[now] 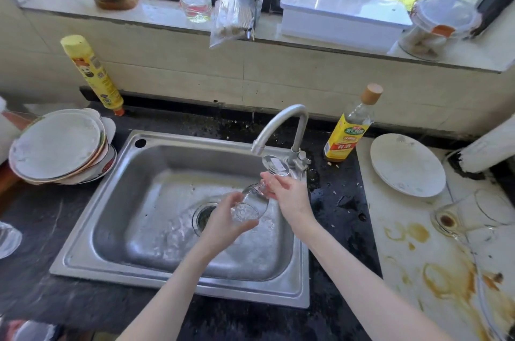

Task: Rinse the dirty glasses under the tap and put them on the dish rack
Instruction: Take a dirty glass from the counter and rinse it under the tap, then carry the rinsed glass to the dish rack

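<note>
- The stemmed glass (255, 202) lies tilted over the sink (156, 234), foot up beside the tap (281, 124) and mouth down towards the drain (204, 216), probably so that rinse water runs out.
- The right hand (289, 197) pinches the stem just below the foot, which steadies the glass near the spout.
- The left hand (225, 222) cups the bowl at the rim, fingers curled round it (likely to turn or rub it).
- Whether water is flowing I cannot tell, though the basin floor looks wet.
- A dirty tumbler (471, 215) lies on its side on the stained white board (418, 257) to the right, not yet rinsed.
- No dish rack is recognisable in view.
</note>
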